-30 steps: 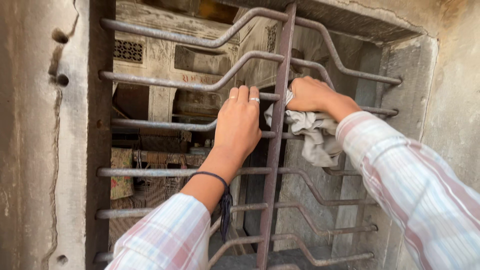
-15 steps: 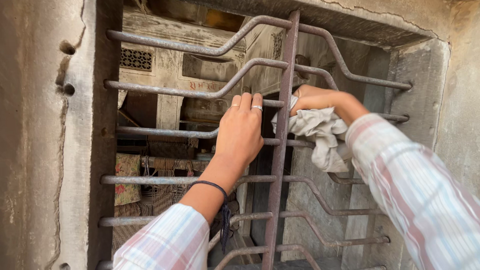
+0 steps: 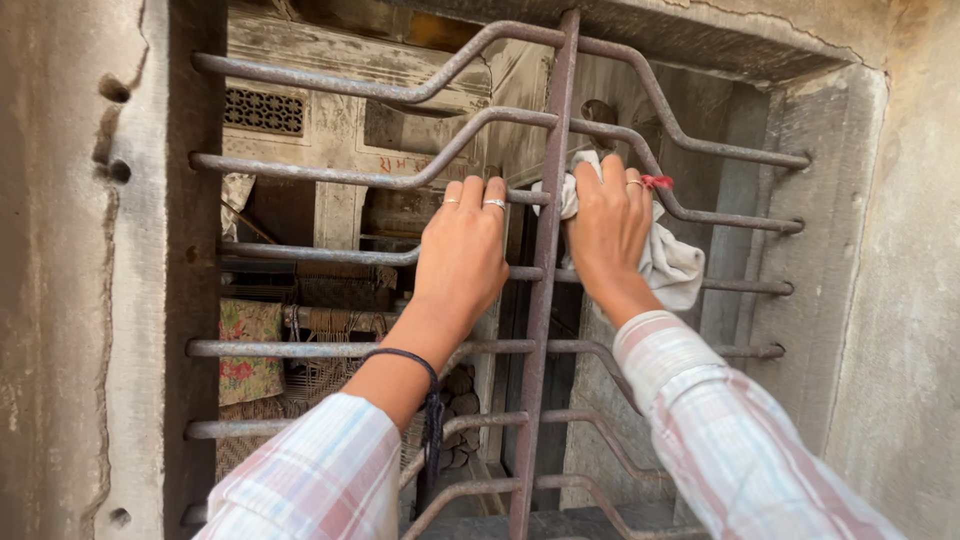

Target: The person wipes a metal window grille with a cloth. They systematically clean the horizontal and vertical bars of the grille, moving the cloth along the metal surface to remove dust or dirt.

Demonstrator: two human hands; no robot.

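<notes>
On the left side of the window grille (image 3: 300, 348), my left hand (image 3: 462, 255) curls its fingers over one of the horizontal iron bars (image 3: 340, 176) just left of the central upright (image 3: 545, 270), gripping it. Right of that upright, my right hand (image 3: 607, 225) is closed around a bunched white rag (image 3: 672, 265), pressed against a bent bar in the upper right part of the grille. The rag looks soft, light and limp, best held wadded in the palm, while the bars seem stiff, rough and dusty.

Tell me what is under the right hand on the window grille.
A crumpled white cloth lies under the right hand, pressed against a curved bar; its lower part hangs free. The hand covers the contact spot.
</notes>
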